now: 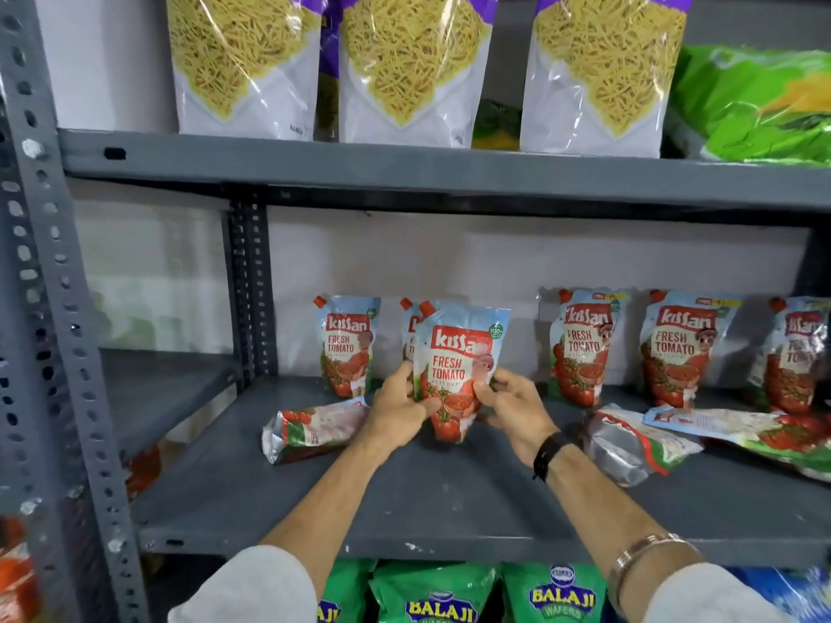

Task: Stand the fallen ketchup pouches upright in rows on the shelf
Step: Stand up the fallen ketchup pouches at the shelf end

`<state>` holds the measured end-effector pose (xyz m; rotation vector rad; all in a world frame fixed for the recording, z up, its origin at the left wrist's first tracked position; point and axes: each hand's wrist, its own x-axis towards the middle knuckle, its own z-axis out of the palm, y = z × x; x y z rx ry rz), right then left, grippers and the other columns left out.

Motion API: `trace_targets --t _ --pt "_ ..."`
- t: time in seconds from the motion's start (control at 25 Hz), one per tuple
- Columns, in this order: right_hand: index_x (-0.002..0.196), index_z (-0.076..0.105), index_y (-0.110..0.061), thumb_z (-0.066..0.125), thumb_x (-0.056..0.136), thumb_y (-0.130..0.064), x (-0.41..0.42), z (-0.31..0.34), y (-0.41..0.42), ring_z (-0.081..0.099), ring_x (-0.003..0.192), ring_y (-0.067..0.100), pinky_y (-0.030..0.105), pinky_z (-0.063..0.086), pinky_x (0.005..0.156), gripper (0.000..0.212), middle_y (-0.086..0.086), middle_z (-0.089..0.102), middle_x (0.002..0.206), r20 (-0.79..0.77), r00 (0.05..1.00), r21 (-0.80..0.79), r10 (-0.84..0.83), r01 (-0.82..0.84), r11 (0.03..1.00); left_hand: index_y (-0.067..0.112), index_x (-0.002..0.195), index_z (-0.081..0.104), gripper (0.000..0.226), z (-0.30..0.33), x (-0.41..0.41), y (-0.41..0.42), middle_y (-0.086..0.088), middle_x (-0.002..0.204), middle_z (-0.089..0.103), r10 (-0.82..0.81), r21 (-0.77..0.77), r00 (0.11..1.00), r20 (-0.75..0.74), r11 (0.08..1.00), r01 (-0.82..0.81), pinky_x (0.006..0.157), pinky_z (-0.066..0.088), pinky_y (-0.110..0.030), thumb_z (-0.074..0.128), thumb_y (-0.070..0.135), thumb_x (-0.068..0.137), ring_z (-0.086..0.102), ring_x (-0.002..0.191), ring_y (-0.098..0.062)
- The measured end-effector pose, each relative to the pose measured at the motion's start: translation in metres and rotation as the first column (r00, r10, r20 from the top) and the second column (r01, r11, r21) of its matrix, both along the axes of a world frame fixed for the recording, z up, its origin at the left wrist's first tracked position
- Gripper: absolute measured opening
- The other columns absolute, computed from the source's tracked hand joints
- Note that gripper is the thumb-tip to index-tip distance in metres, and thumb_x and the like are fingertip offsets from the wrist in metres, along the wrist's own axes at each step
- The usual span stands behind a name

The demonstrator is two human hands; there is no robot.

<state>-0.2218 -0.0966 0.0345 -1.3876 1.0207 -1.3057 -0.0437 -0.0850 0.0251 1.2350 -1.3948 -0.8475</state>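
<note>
Fallen pouch (314, 428): lying flat, left of hands; likely soft, slippery foil.
Left hand (398, 409): clamped on held Kissan pouch (454, 366), lower edge.
Right hand (508, 404): pinching opposite edge.
Fallen pouches right (638, 447): grasp both sides.

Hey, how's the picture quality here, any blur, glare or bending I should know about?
Head view: wide-angle bending bows the shelf upright at left and blurs the edges; glare streaks the fallen ketchup pouch at right and the noodle packets above; the ketchup pouch held by the left hand and right hand is sharp, label readable; lighting even, shadows soft.
</note>
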Motion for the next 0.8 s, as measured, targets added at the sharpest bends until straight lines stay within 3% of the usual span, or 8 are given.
trace_targets --t 0.16,0.24,0.32,0.4,0.52,0.6,0.68,0.8 --pt "0.111 0.073 -0.02 0.06 0.098 -0.012 -0.003 -0.022 -0.002 0.075 0.097 0.012 0.021 0.059 0.065 0.02 -0.001 0.079 0.11 -0.023 1.0 0.012 -0.001 0.002 1.0 0.023 0.135 0.054 0.056 -0.026 -0.003 -0.003 -0.002 0.133 0.07 0.006 0.016 0.994 0.11 1.0 -0.007 0.109 0.051 -0.052 0.072 0.001 0.086 0.064 0.127 -0.019" --pt "0.107 0.073 -0.024 0.061 0.097 -0.014 -0.005 -0.023 -0.003 0.076 0.095 0.01 0.018 0.058 0.062 0.018 -0.005 0.08 0.106 -0.014 1.0 0.009 0.015 -0.015 1.0 0.024 0.137 0.053 0.058 -0.026 -0.003 -0.003 -0.002 0.135 0.069 -0.001 0.024 0.992 0.123 1.0 -0.002 0.11 0.05 -0.051 0.072 0.002 0.087 0.063 0.128 -0.019" --pt "0.111 0.072 -0.021 0.06 0.097 -0.011 -0.007 -0.023 -0.004 0.074 0.101 0.015 0.023 0.06 0.069 0.02 -0.004 0.079 0.107 -0.041 0.999 0.019 0.033 -0.032 0.999 0.023 0.14 0.052 0.06 -0.023 -0.003 -0.001 -0.002 0.137 0.068 -0.003 0.042 0.99 0.141 0.999 -0.003 0.111 0.049 -0.051 0.073 0.003 0.087 0.062 0.128 -0.02" --pt "0.122 0.068 -0.013 0.058 0.098 -0.005 -0.007 -0.025 -0.005 0.071 0.111 0.022 0.037 0.06 0.088 0.027 0.005 0.075 0.118 -0.083 0.996 0.033 0.041 -0.038 0.999 0.021 0.141 0.052 0.06 -0.022 -0.002 0.001 -0.003 0.137 0.068 -0.008 0.059 0.988 0.152 0.998 -0.001 0.11 0.05 -0.048 0.073 0.004 0.087 0.063 0.126 -0.02" --pt "0.128 0.059 -0.009 0.064 0.093 -0.004 -0.01 -0.029 0.001 0.066 0.115 0.025 0.048 0.052 0.103 0.035 0.009 0.07 0.124 -0.096 0.995 0.06 0.025 -0.019 0.998 0.016 0.134 0.056 0.05 -0.017 0.002 0.009 -0.004 0.124 0.072 -0.02 0.087 0.985 0.172 0.996 0.005 0.087 0.058 -0.026 0.072 0.003 0.089 0.069 0.1 -0.007" --pt "0.116 0.059 -0.014 0.077 0.086 -0.023 -0.012 -0.027 0.008 0.068 0.102 0.016 0.042 0.057 0.091 0.036 0.002 0.069 0.109 -0.12 0.984 -0.029 -0.132 0.129 0.991 0.013 0.129 0.058 0.044 -0.01 0.013 0.016 -0.005 0.118 0.072 0.011 0.064 0.971 0.238 0.998 -0.027 0.082 0.056 -0.022 0.071 0.003 0.089 0.067 0.093 -0.007" --pt "0.085 0.059 -0.021 0.076 0.082 -0.044 -0.011 -0.02 0.018 0.062 0.07 -0.001 0.021 0.051 0.064 0.029 -0.011 0.065 0.078 -0.142 0.92 -0.21 -0.366 0.333 0.919 0.015 0.122 0.064 0.036 0.002 0.033 0.024 -0.005 0.114 0.073 0.124 -0.034 0.915 0.383 0.992 -0.12 0.089 0.058 -0.031 0.07 0.002 0.088 0.069 0.097 -0.014" --pt "0.049 0.047 -0.022 0.066 0.087 -0.049 0.007 -0.012 0.035 0.056 0.047 -0.004 0.011 0.038 0.044 0.05 -0.016 0.06 0.049 -0.171 0.902 -0.371 -0.396 0.313 0.874 0.023 0.104 0.071 0.02 0.023 0.069 0.038 0.002 0.107 0.074 0.289 -0.157 0.694 0.659 0.956 -0.249 0.089 0.058 -0.037 0.075 0.017 0.085 0.069 0.101 -0.017"
